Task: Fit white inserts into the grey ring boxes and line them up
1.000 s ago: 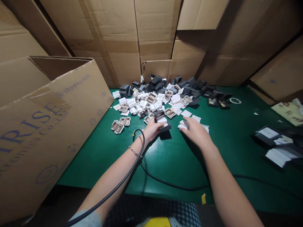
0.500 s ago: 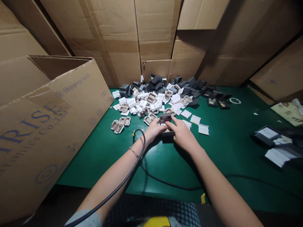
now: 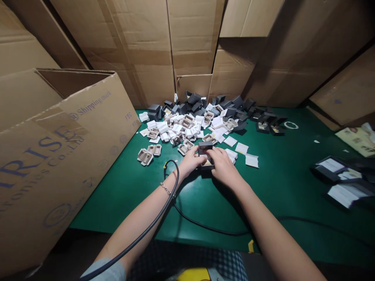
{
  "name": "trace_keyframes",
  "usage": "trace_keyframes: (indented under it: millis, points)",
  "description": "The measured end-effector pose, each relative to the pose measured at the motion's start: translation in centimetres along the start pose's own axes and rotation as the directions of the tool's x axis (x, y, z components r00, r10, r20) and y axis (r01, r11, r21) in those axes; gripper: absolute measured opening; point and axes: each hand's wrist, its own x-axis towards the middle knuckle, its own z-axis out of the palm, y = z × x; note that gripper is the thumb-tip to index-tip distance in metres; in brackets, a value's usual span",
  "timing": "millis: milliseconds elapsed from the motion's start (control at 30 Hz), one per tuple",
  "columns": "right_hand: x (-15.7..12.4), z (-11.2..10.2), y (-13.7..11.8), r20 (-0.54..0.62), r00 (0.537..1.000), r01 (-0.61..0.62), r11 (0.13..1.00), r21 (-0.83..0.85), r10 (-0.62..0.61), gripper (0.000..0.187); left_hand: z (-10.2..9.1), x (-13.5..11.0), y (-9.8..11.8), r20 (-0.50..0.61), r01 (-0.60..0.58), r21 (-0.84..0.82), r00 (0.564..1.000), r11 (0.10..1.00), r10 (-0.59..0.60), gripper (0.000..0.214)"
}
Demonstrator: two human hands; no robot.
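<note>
Between my two hands is a small black hinged box, its lid raised. My left hand is closed on the box's left side, with the thumb over its inside. From the right, my right hand grips the other side, fingers reaching into the opening. Something pale shows inside the box, partly covered by my fingers. Just beyond lie a beige moulded insert and a heap of white folded papers mixed with more inserts. Behind them is a pile of similar black boxes.
A large cardboard carton stands open on the left of the green table. A black cable loops over my left forearm and across the table. More open black boxes lie at right, near a white ring. Cardboard walls the back.
My right hand has shifted slightly left and closer around the box, its fingers now more bent at the opening. My left hand stays nearly where it was.
</note>
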Motion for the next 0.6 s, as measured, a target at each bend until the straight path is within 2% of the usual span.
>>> trace_keyframes:
  millis: [133,233,367,467,600]
  points:
    - [0.1,-0.1,0.1,-0.005,1.000,0.017,1.000,-0.008,-0.017,0.061,0.4,-0.1,0.2,-0.006,-0.007,-0.028,1.000,1.000,0.007,0.039]
    - [0.0,-0.2,-0.4,-0.085,0.995,0.044,0.994,-0.104,-0.053,0.058,0.8,0.0,0.4,-0.101,-0.053,-0.077,0.994,0.996,0.045,0.028]
    - [-0.3,-0.2,-1.7,-0.180,0.980,0.038,0.959,-0.280,-0.091,0.050,1.0,0.3,0.5,-0.258,-0.106,-0.016,0.961,0.994,0.098,0.018]
    - [-0.5,0.1,-2.6,-0.207,0.975,0.004,0.930,-0.367,-0.086,0.040,0.9,0.4,0.5,-0.308,-0.075,0.027,0.948,0.997,0.080,0.018]
    - [-0.5,0.8,-3.5,-0.251,0.964,-0.021,0.913,-0.409,-0.091,0.032,0.8,0.5,0.6,-0.334,-0.066,-0.011,0.941,0.998,0.059,0.018]
